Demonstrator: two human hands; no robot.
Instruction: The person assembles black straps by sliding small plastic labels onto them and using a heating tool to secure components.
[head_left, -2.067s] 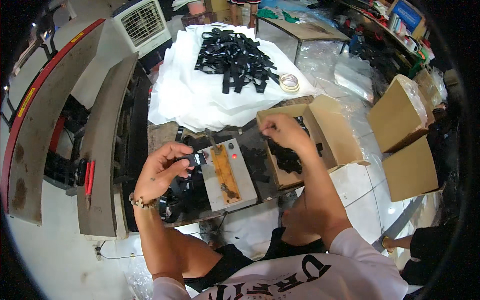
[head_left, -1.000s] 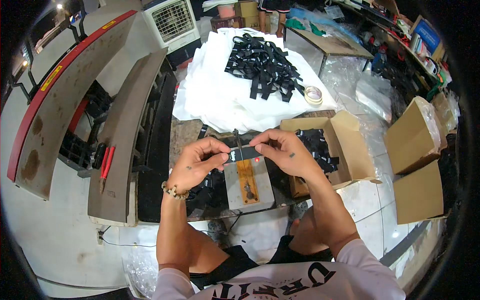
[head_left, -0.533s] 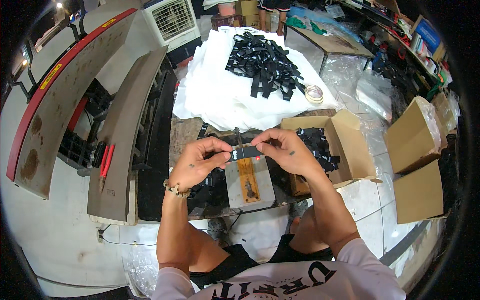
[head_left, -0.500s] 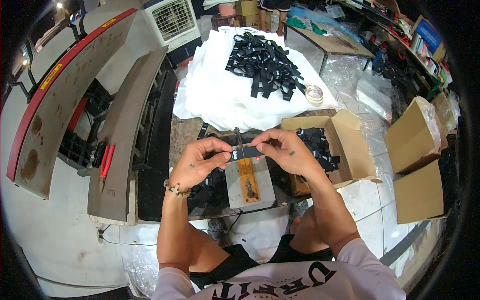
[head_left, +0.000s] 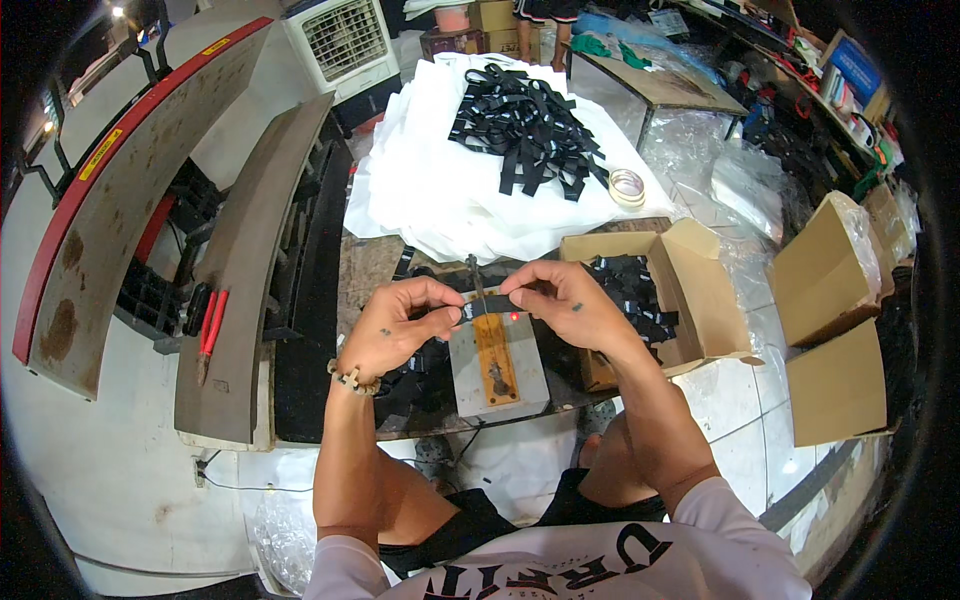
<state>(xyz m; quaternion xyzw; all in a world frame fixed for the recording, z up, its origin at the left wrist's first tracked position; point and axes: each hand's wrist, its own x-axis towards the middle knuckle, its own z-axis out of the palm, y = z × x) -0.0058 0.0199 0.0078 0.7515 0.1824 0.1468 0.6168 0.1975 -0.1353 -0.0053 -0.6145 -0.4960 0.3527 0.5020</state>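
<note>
A short black fabric strip (head_left: 496, 305) with white print is stretched between my hands. My left hand (head_left: 405, 315) pinches its left end and my right hand (head_left: 560, 303) its right end, fingertips closed. The strip lies across the thin upright metal blade (head_left: 475, 272) at the far end of a small cutting device. That device is a pale grey box (head_left: 466, 370) topped with a worn yellow-brown plate (head_left: 493, 355). A small red light (head_left: 515, 316) glows beside the strip. Dark strips (head_left: 410, 375) lie by my left wrist, partly hidden.
An open cardboard box (head_left: 705, 290) at right holds several black strips (head_left: 635, 300). Beyond the device, white sheets (head_left: 410, 190) carry a heap of black straps (head_left: 530, 125) and tape rolls (head_left: 627, 187). Red-handled pliers (head_left: 213, 325) lie on a long board (head_left: 235, 270) at left.
The strip has tilted and shows a narrower face across the blade. Both hands keep their pinch and have barely moved.
</note>
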